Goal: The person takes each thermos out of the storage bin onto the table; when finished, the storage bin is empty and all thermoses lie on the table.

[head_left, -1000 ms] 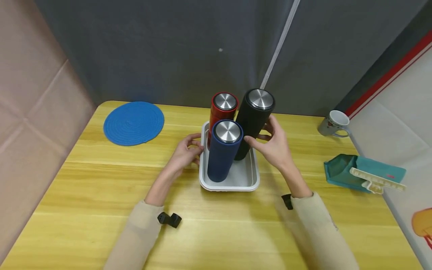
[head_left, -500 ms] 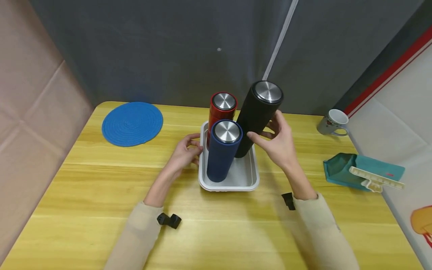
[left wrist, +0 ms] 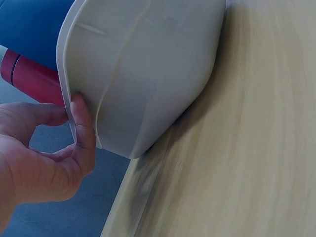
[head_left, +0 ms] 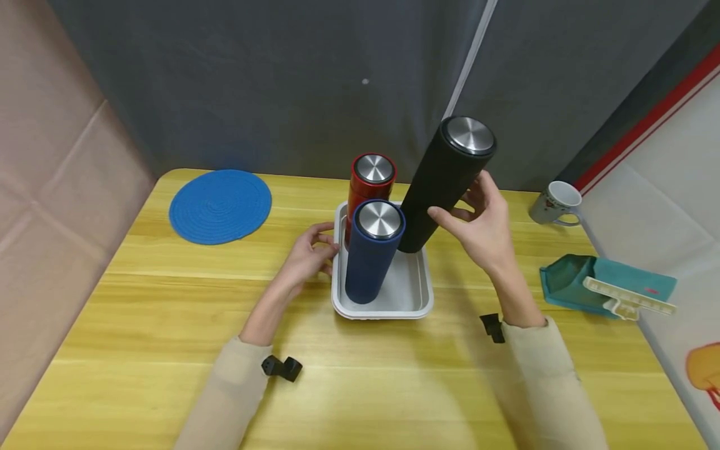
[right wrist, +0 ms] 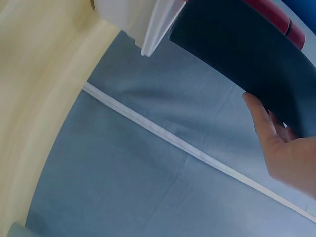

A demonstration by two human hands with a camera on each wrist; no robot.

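Observation:
My right hand (head_left: 482, 225) grips a tall black flask (head_left: 444, 181) with a steel cap, tilted to the right and lifted just above the white tray (head_left: 419, 300). In the right wrist view the black flask (right wrist: 247, 49) fills the top, my fingers (right wrist: 266, 128) curled round it. A blue flask (head_left: 372, 251) stands at the tray's front left and a red flask (head_left: 368, 184) behind it. My left hand (head_left: 311, 255) holds the tray's left rim; the left wrist view shows its thumb (left wrist: 83, 123) pressed on the tray's rim (left wrist: 74, 64).
A round blue woven mat (head_left: 220, 205) lies at the table's back left. A white mug (head_left: 554, 204) stands at the back right edge. A teal cloth with a cream plastic piece (head_left: 607, 289) lies at the right. Grey curtain hangs behind the yellow wooden table (head_left: 169, 325).
My right hand has lifted the black flask up out of the tray and to the right, tilting it more. The left hand, tray, blue and red flasks have stayed put.

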